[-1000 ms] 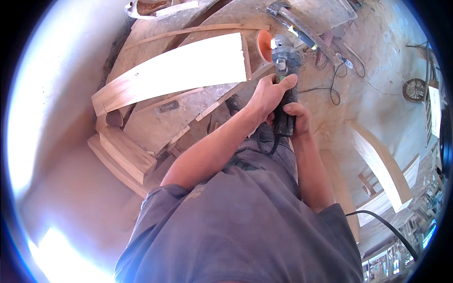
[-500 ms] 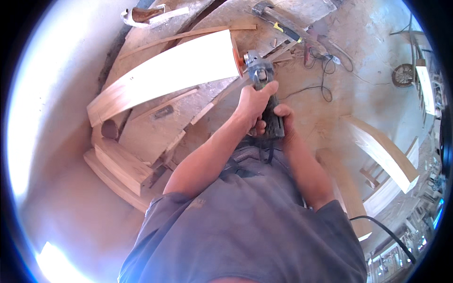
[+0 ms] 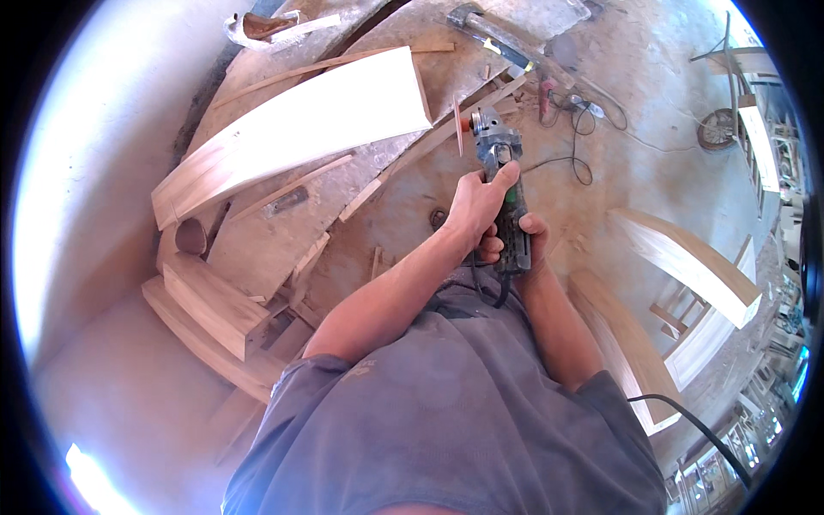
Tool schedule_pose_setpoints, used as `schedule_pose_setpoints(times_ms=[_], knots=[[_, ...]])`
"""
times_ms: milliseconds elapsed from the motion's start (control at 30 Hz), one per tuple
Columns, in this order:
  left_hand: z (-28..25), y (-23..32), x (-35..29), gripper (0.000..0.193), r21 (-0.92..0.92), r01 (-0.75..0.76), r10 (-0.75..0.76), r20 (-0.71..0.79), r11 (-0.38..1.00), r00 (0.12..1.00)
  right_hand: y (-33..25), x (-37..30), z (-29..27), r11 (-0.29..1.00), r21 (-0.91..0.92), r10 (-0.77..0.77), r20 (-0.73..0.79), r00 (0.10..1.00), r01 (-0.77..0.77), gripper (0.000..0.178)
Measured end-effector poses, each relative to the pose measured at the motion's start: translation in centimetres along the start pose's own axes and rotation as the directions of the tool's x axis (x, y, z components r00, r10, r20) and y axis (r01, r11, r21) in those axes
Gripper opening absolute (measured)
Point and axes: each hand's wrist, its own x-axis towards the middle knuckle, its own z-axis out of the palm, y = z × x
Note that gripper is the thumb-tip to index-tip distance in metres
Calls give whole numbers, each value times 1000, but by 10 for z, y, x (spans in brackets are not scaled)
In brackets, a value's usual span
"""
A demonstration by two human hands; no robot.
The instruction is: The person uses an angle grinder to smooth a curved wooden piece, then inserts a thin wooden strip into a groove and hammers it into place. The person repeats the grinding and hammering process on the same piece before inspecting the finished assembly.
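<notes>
An angle grinder (image 3: 502,142) is held in both hands in front of my chest. Its thin orange disc (image 3: 458,125) stands edge-on, a short gap to the right of a curved wooden piece (image 3: 318,112). My left hand (image 3: 477,206) wraps round the grinder's body, thumb along its top. The rear end of the body is in my right hand (image 3: 534,240), whose fingers are partly hidden beneath it. The curved piece lies on a dusty bench, its top glaring white in the light.
A hammer (image 3: 489,39) lies at the far side, near a red-handled tool (image 3: 547,96) and a thin cable (image 3: 577,146). Curved wooden blocks lie at the left (image 3: 215,300) and right (image 3: 687,266). A black cord (image 3: 699,425) runs beside my right side.
The grinder has moved right and toward me in both hands. Its disc, earlier against the end of the curved wooden piece, is now apart from it.
</notes>
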Motion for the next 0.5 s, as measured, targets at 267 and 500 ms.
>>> schedule_pose_setpoints(times_ms=[267,500], knots=[[14,19,39,64,-38,115,-120,-167,993,979,-38,30,-11,995,27,99,-25,995,-98,54],[14,54,79,46,43,96,-79,-300,994,951,-76,78,-13,967,6,254,-59,965,-254,51]])
